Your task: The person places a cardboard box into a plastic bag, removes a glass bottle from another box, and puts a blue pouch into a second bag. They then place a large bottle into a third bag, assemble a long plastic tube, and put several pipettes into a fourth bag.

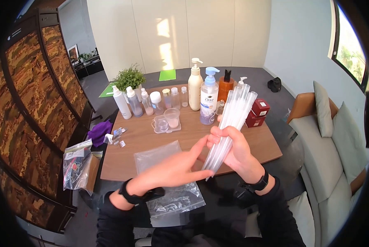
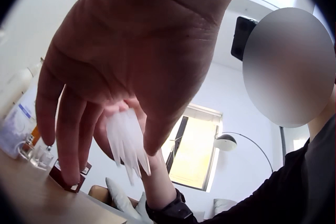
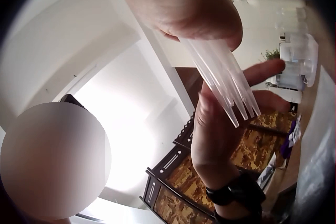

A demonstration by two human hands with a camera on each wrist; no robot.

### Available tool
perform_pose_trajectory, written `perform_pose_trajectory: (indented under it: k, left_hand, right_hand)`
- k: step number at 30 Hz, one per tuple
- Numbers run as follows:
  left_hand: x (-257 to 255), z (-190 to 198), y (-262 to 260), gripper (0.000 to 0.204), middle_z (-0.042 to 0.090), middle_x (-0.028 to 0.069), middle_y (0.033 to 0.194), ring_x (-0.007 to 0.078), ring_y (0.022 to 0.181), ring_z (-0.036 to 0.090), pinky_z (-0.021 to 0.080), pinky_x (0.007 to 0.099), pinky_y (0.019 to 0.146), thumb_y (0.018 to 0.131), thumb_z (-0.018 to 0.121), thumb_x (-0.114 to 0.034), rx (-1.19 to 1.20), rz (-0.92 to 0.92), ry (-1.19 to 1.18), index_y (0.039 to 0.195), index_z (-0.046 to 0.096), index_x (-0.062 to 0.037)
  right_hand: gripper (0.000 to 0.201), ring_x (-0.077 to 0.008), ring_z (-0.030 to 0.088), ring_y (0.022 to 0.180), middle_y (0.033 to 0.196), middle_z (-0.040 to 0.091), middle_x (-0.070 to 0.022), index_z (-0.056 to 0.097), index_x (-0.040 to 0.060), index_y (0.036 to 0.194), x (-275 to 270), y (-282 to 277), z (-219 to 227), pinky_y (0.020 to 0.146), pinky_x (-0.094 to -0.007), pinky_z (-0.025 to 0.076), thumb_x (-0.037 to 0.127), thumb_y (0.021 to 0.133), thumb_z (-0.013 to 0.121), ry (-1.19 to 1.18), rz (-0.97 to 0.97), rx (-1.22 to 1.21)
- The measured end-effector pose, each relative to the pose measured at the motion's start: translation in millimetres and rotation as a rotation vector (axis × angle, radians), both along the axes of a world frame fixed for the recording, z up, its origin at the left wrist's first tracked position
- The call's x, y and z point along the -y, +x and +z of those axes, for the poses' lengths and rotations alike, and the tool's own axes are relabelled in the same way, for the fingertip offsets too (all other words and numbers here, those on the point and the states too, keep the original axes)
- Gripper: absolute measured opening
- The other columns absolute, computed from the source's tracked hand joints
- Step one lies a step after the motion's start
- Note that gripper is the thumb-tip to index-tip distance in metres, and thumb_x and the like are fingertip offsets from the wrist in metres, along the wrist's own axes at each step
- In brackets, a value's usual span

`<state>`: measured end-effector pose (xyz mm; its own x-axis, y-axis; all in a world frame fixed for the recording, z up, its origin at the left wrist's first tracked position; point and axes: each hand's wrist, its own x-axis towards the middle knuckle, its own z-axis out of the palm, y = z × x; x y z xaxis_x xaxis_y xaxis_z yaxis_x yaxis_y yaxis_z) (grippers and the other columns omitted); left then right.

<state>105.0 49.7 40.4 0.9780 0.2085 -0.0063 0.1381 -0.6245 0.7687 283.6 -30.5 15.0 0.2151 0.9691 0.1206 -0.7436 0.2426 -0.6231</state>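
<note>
A bundle of clear plastic pipettes [image 1: 236,113] slants upward in my right hand [image 1: 241,154], whose fingers and thumb curl round its lower half. Their narrow tapered tips [image 3: 239,106] point down out of the fist in the right wrist view. My left hand [image 1: 174,166] is beside the lower end of the bundle, fingers extended and thumb spread near the tips. In the left wrist view, its palm [image 2: 131,50] faces the pipettes, with nothing gripped. Below the left forearm, a clear zip bag [image 1: 178,199] lies over the table's front edge, partly hidden by that arm.
On the wooden table [image 1: 122,160] stand several small bottles [image 1: 135,105], a Dove pump bottle [image 1: 209,103], a cream pump bottle [image 1: 195,90] and red boxes [image 1: 256,113]. A clear case [image 1: 166,125] holds small tubs. Filled bags [image 1: 79,166] and purple cloth [image 1: 100,132] are at left.
</note>
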Motion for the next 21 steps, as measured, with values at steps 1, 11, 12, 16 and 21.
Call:
perform_pose_trajectory:
  k: [1, 11, 12, 16, 21]
  left_hand:
    - [-3.1, -1.1, -12.9, 0.082, 0.063, 0.0237, 0.109, 0.0366, 0.095, 0.065, 0.050, 0.0401, 0.082, 0.092, 0.063, -0.035, -0.026, -0.034, 0.121, 0.149, 0.016, -0.0027]
    - [-31.5, -54.7, -161.0, 0.064, 0.046, 0.0217, 0.139, 0.0390, 0.132, 0.040, 0.036, 0.0531, 0.105, 0.087, 0.064, -0.043, -0.389, 0.241, 0.531, 0.139, 0.045, -0.0109]
    - [-31.3, -52.9, -169.8, 0.065, 0.041, 0.0212, 0.143, 0.0394, 0.136, 0.034, 0.032, 0.0564, 0.106, 0.086, 0.065, -0.044, -0.398, 0.326, 0.557, 0.139, 0.045, -0.0118]
    - [-53.9, -53.4, -207.2, 0.070, 0.021, 0.0197, 0.156, 0.0416, 0.145, 0.017, 0.022, 0.0667, 0.108, 0.083, 0.067, -0.043, -0.369, 0.621, 0.753, 0.142, 0.042, -0.0152]
    - [-116.6, -73.5, -262.0, 0.076, 0.027, 0.0194, 0.154, 0.0411, 0.142, 0.024, 0.024, 0.0677, 0.106, 0.083, 0.065, -0.040, -0.477, 1.152, 0.851, 0.146, 0.035, -0.0099]
  right_hand:
    - [0.030, -0.0150, 0.049, 0.073, 0.077, 0.046, -0.0025, 0.043, 0.0101, 0.107, 6.9, -1.9, -2.4, 0.072, -0.0333, 0.045, 0.005, 0.080, 0.053, -0.033, 0.013, -0.001]
    - [0.033, -0.0168, 0.051, 0.071, 0.076, 0.049, -0.0017, 0.050, 0.0157, 0.108, 66.6, 12.3, -62.8, 0.070, -0.0352, 0.044, 0.002, 0.078, 0.055, -0.355, 0.034, -0.052]
    - [0.033, -0.0167, 0.052, 0.069, 0.075, 0.049, -0.0017, 0.050, 0.0157, 0.108, 68.6, 14.9, -66.3, 0.069, -0.0354, 0.045, 0.002, 0.078, 0.055, -0.377, 0.028, -0.074]
    - [0.033, -0.0156, 0.051, 0.065, 0.073, 0.048, -0.0018, 0.050, 0.0144, 0.107, 73.4, 24.3, -74.0, 0.065, -0.0350, 0.046, 0.002, 0.077, 0.055, -0.431, -0.018, -0.093]
    - [0.034, -0.0164, 0.053, 0.069, 0.077, 0.050, -0.0033, 0.045, 0.0135, 0.108, 80.9, 27.0, -79.9, 0.069, -0.0353, 0.047, 0.003, 0.078, 0.057, -0.429, -0.015, -0.079]
